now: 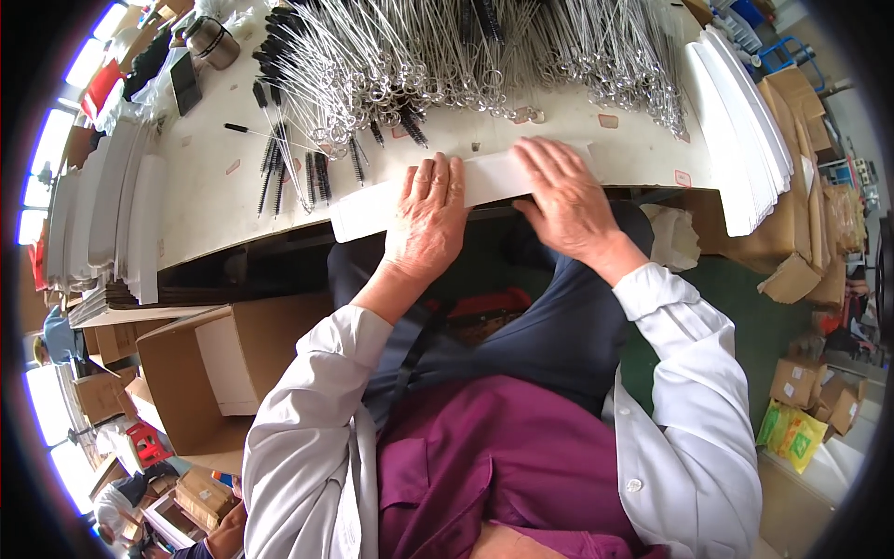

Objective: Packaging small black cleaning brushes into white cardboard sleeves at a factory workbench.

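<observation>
A long, narrow white carton (358, 212) lies along the near edge of the table, tilted slightly up toward the right. My left hand (426, 219) rests flat across it left of centre, fingers stretched out side by side, thumb hidden. Over its right part, my right hand (568, 200) lies with fingers extended and the thumb apart; the fingertips are slightly blurred. Whether anything is inside the carton cannot be seen. Just beyond my hands is a big heap of wire-handled brushes (400, 65) with ring ends. Several loose black-bristled brushes (270, 168) lie to the left.
Flat white cartons stand stacked at the table's left (102, 200) and right (740, 130) ends. A metal cup (212, 42) and a dark phone (184, 86) sit at the far left. An open cardboard box (186, 373) is below left, brown cardboard (792, 186) at right.
</observation>
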The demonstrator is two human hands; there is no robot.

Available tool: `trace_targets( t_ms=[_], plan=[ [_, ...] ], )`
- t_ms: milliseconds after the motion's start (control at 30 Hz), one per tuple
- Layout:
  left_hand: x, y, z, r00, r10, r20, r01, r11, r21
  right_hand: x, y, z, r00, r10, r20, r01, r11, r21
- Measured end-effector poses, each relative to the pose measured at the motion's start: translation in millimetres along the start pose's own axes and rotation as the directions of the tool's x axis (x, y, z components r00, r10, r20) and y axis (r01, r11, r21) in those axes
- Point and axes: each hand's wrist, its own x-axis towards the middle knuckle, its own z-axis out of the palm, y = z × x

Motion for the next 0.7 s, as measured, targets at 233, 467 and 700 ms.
trace_targets(
  t_ms=[233,467,700],
  plan=[
    [0,-15,-15,0.985,0.164,0.054,-0.168,0.982,0.086,15,-14,22,0.993,-0.084,-0.079,0.081,0.996,-0.037],
    [32,0,-12,0.993,0.083,0.085,-0.078,0.995,-0.063,12,25,1,0.998,-0.028,-0.061,0.027,1.000,-0.010],
    [23,6,-4,0.996,0.088,-0.002,-0.088,0.993,-0.074,1,14,1,0.999,0.016,-0.049,-0.016,1.000,0.006]
  ],
)
